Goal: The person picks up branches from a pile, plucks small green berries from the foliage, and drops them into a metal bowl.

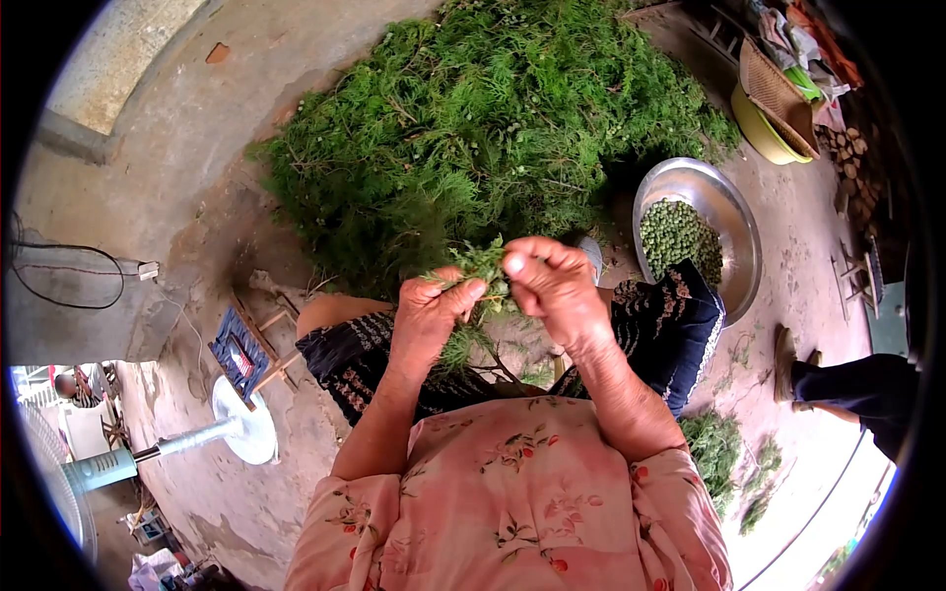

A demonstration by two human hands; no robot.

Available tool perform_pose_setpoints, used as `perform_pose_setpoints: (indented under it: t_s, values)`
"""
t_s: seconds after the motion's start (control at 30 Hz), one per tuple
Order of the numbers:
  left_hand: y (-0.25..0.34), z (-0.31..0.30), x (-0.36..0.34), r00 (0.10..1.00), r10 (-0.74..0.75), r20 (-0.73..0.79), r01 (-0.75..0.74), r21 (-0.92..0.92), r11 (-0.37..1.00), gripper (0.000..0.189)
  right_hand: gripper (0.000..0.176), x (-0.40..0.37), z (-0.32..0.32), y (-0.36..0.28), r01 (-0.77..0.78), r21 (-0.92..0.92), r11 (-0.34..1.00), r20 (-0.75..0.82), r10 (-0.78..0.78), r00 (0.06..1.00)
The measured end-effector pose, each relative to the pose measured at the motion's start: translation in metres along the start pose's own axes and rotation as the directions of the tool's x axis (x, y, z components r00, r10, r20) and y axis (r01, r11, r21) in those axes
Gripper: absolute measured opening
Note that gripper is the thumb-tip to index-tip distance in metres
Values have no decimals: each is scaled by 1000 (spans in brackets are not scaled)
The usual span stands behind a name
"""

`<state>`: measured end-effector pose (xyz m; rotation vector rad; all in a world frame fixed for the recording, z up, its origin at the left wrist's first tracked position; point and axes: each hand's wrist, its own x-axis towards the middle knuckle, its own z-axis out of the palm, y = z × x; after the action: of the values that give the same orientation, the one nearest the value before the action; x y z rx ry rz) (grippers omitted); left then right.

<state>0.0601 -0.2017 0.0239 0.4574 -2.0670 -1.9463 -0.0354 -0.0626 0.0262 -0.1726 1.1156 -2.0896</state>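
My left hand (431, 313) is closed around a leafy green conifer sprig (481, 264), held above my lap. On the sprig's other side, my right hand (555, 291) has its thumb and fingers pinched together at the greenery; whether a small cone sits between them is too small to tell. Beyond both hands lies a large heap of cut green branches (473, 128), with small pale cones showing among the leaves. To the right of my knee stands a wide metal basin (741, 251), partly filled with small round green cones (678, 236).
A stool (241, 350) and a standing fan (212, 433) are at the left. Yellow basin (764, 128) and wicker basket (778, 94) lean together at upper right. Another person's leg (838, 382) shows at right. Loose sprigs (711, 453) lie on the floor by my right side.
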Motion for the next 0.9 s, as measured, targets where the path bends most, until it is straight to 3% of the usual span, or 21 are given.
perform_pose_setpoints:
  t_s: [0.07, 0.17, 0.27, 0.33, 0.37, 0.4, 0.43, 0.5, 0.57, 0.6, 0.63, 0.67, 0.73, 0.77, 0.8, 0.83, 0.9]
  values:
    - [-1, -5, 0, 999, -44, -7, 43, -148, 988, 20, 13, 6, -17, -3, 11, 123, 992, 38, -16, 999]
    - [-2, -7, -1, 1000, -24, 7, 25, -208, 978, 22, 16, 9, -16, -16, 3, 317, 948, -3, -2, 1000]
    - [1, -8, 0, 1000, 5, 29, 2, -232, 973, 21, 15, 12, -13, -24, 11, 332, 943, -50, 6, 999]
    - [-11, -14, 0, 1000, -10, 30, 14, -160, 987, 18, 18, 15, -23, -23, 15, 19, 1000, 69, -16, 997]
    - [-16, -16, 0, 999, -24, 29, 26, -87, 996, 16, 18, 17, -23, -23, 15, 20, 1000, 69, -16, 997]
    - [-11, -14, 0, 999, -24, 29, 26, -87, 996, 16, 20, 19, -20, -23, -11, -128, 992, 59, 19, 998]
    - [-3, -11, -1, 999, -37, 27, 39, -78, 996, 13, 23, 20, -19, -24, -38, -273, 961, 44, 52, 998]
    - [2, -10, -1, 998, -50, 25, 52, -70, 996, 10, 24, 18, -15, -31, -73, -327, 942, 114, 116, 987]
    - [2, -14, 0, 998, -9, 70, 1, 117, 993, 6, 22, 15, -12, -31, -2, -536, 844, 218, 140, 966]
    - [4, -12, -1, 998, -9, 70, 1, 118, 993, 6, 22, 16, -12, -31, 96, -555, 826, 317, 104, 943]
    - [7, -9, -2, 998, -30, 51, 28, 40, 999, 6, 22, 17, -13, -27, 95, -555, 826, 316, 104, 943]
    - [9, -7, -2, 998, -51, 33, 52, -38, 998, 6, 24, 19, -17, -19, 224, -546, 808, 366, -11, 931]
    - [0, -7, 0, 999, -33, 21, 34, -19, 999, 6, 24, 20, -17, -11, 426, -526, 736, 417, -214, 884]
    - [-3, -7, 0, 1000, -16, 7, 16, 1, 1000, 6, 24, 16, -15, -8, 426, -526, 736, 418, -213, 883]
    - [-2, -8, 0, 1000, -17, 6, 17, 1, 1000, 6, 23, 8, -5, -11, 200, -508, 838, 205, -108, 973]
    - [0, -8, 0, 998, -62, 1, 62, -67, 996, 6, 22, 4, -1, -12, -28, -433, 901, -8, 28, 1000]
    - [8, -7, -1, 994, -108, 0, 107, -136, 985, 5, 24, 14, -21, -10, -168, 69, 983, 60, 164, 985]
